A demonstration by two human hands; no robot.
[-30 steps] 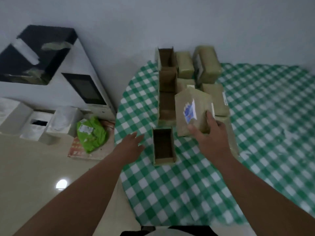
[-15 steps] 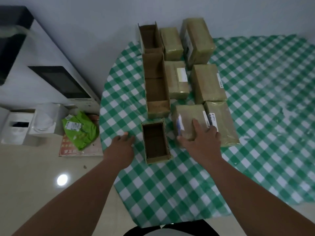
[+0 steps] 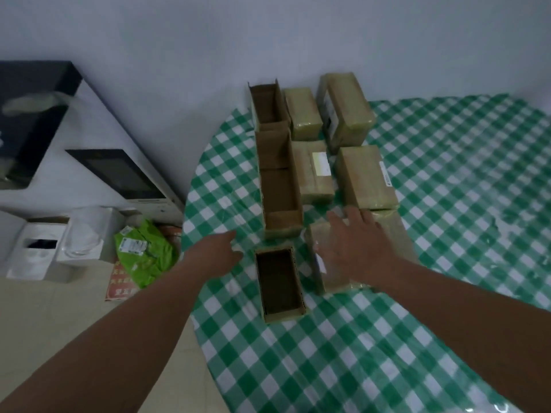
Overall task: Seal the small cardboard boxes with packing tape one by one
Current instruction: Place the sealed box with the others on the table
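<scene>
Fingers (image 3: 362, 217) of the right hand (image 3: 362, 248) lay spread and straight over a taped box (image 3: 331, 281) at frame centre, gripping nothing. Left hand (image 3: 217, 257) hovered open, empty, just left of an open box (image 3: 280, 289) on the checked table (image 3: 447, 263). Sealed boxes (image 3: 365, 175) stood in rows above, beside two more open ones (image 3: 278, 180).
</scene>
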